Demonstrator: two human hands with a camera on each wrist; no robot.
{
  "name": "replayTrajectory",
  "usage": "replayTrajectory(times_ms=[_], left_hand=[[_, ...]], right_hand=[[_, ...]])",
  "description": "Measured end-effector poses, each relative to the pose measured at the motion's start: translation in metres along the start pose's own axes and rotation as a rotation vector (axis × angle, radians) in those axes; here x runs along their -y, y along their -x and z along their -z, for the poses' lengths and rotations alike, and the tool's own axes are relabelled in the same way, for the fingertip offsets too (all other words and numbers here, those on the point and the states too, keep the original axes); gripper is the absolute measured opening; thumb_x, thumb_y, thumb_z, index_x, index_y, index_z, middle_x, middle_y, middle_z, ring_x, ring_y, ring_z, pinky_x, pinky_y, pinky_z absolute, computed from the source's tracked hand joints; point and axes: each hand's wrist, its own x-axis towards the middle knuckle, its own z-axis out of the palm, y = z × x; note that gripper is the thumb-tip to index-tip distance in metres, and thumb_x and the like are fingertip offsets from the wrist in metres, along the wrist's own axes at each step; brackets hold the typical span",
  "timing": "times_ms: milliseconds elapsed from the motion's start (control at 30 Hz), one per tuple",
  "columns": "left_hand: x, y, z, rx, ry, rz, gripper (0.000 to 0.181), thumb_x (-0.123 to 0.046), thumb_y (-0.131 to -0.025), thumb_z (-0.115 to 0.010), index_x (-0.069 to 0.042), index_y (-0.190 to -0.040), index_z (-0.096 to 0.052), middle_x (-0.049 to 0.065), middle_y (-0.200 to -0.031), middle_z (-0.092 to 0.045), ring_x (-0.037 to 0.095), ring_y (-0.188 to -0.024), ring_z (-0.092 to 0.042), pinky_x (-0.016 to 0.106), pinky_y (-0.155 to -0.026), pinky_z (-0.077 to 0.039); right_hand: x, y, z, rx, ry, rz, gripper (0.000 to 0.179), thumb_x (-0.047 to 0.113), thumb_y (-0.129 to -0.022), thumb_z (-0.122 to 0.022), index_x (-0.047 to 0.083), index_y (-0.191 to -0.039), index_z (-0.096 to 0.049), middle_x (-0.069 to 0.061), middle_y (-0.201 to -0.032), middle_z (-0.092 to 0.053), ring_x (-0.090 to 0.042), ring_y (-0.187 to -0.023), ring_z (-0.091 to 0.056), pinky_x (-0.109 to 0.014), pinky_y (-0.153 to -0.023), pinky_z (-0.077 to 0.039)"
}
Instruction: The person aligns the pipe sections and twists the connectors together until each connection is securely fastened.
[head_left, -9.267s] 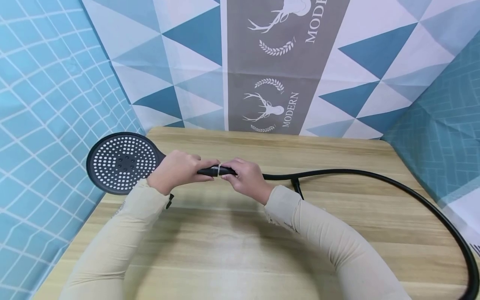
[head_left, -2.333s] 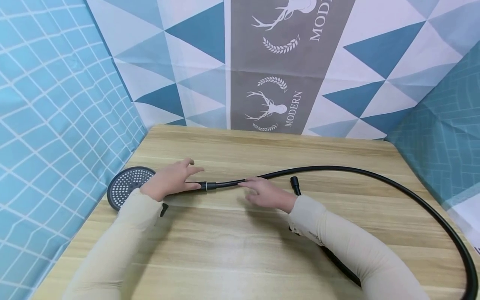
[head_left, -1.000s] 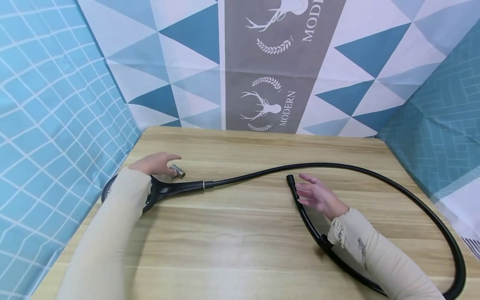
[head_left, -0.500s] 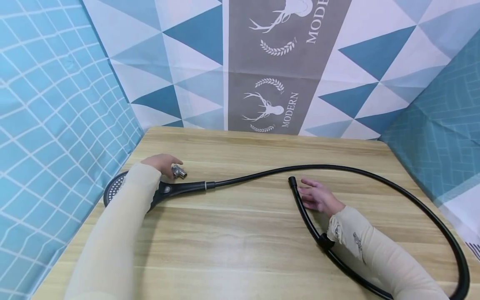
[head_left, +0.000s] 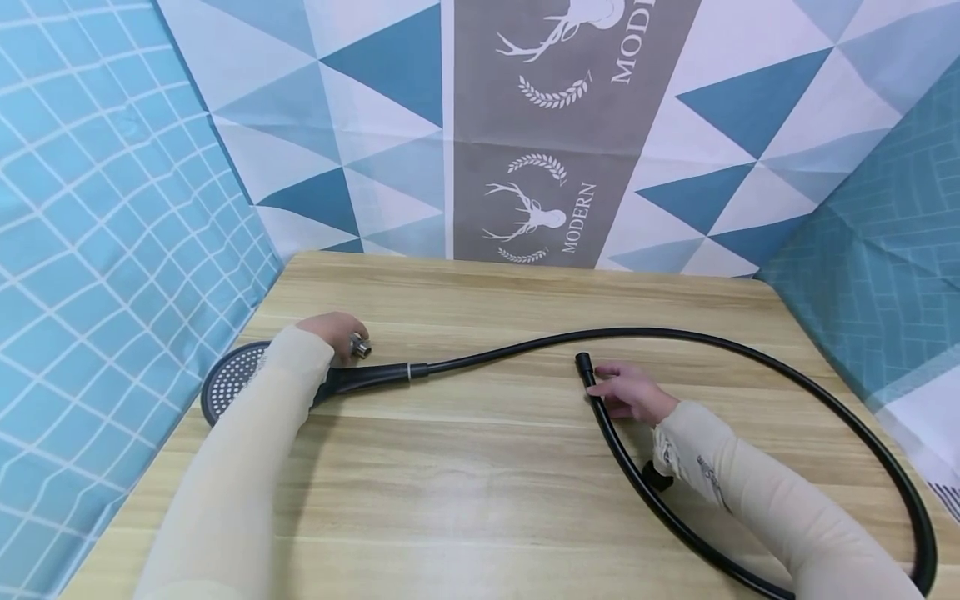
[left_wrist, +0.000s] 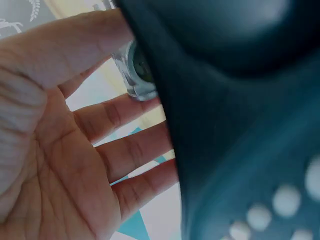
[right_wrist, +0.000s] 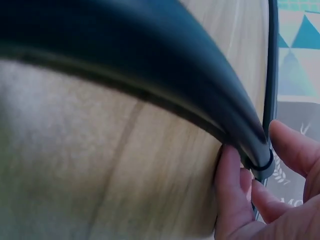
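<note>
On the left, my left hand [head_left: 339, 332] lies just beyond the handle of a black shower head [head_left: 234, 385] and holds a small silver metal fitting [head_left: 361, 345]. In the left wrist view the fitting [left_wrist: 136, 75] sits between thumb and fingers, partly hidden by the shower head. My right hand [head_left: 632, 393] pinches the black shower hose [head_left: 617, 450] just below its free end, thumb on top. The right wrist view has the fingers [right_wrist: 232, 192] against the hose near its end collar. The hose's other end joins the shower head's handle [head_left: 371, 377].
The hose arcs across the wooden table [head_left: 465, 500] to the right edge and back. A small black part [head_left: 657, 476] lies by the right sleeve. Patterned blue and grey sheets [head_left: 390, 125] rise behind and at both sides.
After holding the joint of handle and hose, both hands moved apart and the shower head was set down. The left hand closed round the metal fitting, the right round the hose's free end.
</note>
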Motion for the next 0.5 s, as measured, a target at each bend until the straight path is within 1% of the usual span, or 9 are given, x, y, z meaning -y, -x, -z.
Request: replayTrajectory(times_ms=[33, 100, 167, 300, 400, 500], left_hand=[[-0.0014, 0.0006, 0.0002, 0.003, 0.001, 0.002, 0.048, 0.004, -0.073, -0.074, 0.000, -0.120, -0.064, 0.022, -0.120, -0.062, 0.032, -0.099, -0.058, 0.044, -0.085, -0.049], [-0.0039, 0.0011, 0.0005, 0.005, 0.006, 0.007, 0.043, 0.004, -0.074, -0.073, -0.001, -0.116, -0.066, 0.020, -0.114, -0.064, 0.029, -0.093, -0.057, 0.041, -0.081, -0.049], [-0.0065, 0.0010, 0.0010, 0.003, 0.005, 0.005, 0.040, 0.005, -0.073, -0.073, -0.002, -0.113, -0.068, 0.018, -0.111, -0.065, 0.027, -0.089, -0.056, 0.039, -0.078, -0.049], [-0.0082, -0.0017, 0.0007, 0.003, -0.005, 0.001, 0.034, 0.005, -0.073, -0.073, -0.003, -0.106, -0.071, 0.014, -0.104, -0.067, 0.025, -0.087, -0.056, 0.037, -0.078, -0.048], [-0.0077, -0.0029, 0.0008, 0.020, -0.010, -0.011, 0.030, 0.006, -0.073, -0.071, -0.003, -0.101, -0.072, 0.012, -0.101, -0.067, 0.024, -0.085, -0.056, 0.037, -0.078, -0.048], [-0.0083, -0.0026, 0.0019, 0.039, -0.014, -0.024, 0.029, 0.008, -0.072, -0.069, -0.004, -0.099, -0.072, 0.010, -0.099, -0.067, 0.023, -0.084, -0.055, 0.035, -0.076, -0.048]], right_hand=[[0.0010, -0.0007, -0.0007, -0.007, 0.005, -0.014, 0.071, 0.006, -0.090, -0.065, -0.002, -0.150, -0.027, -0.010, -0.101, -0.056, -0.013, -0.075, -0.053, -0.038, -0.082, -0.051], [0.0030, -0.0019, -0.0019, -0.020, 0.018, -0.031, 0.072, 0.005, -0.090, -0.065, -0.002, -0.150, -0.027, -0.007, -0.097, -0.052, -0.014, -0.074, -0.052, -0.036, -0.078, -0.052], [0.0041, -0.0038, -0.0032, -0.032, 0.029, -0.040, 0.073, 0.004, -0.089, -0.066, -0.001, -0.150, -0.027, -0.009, -0.102, -0.052, -0.015, -0.075, -0.053, -0.034, -0.073, -0.052], [0.0064, -0.0068, -0.0068, -0.057, 0.051, -0.048, 0.074, 0.004, -0.088, -0.068, 0.002, -0.150, -0.028, -0.014, -0.113, -0.052, -0.018, -0.076, -0.056, -0.031, -0.067, -0.052], [0.0081, -0.0068, -0.0086, -0.061, 0.089, -0.036, 0.074, 0.007, -0.089, -0.069, 0.002, -0.151, -0.028, -0.017, -0.116, -0.049, -0.019, -0.078, -0.055, -0.031, -0.067, -0.051], [0.0098, -0.0052, -0.0096, -0.058, 0.131, -0.001, 0.075, 0.011, -0.090, -0.069, 0.001, -0.150, -0.027, -0.024, -0.127, -0.045, -0.020, -0.082, -0.055, -0.033, -0.068, -0.052]])
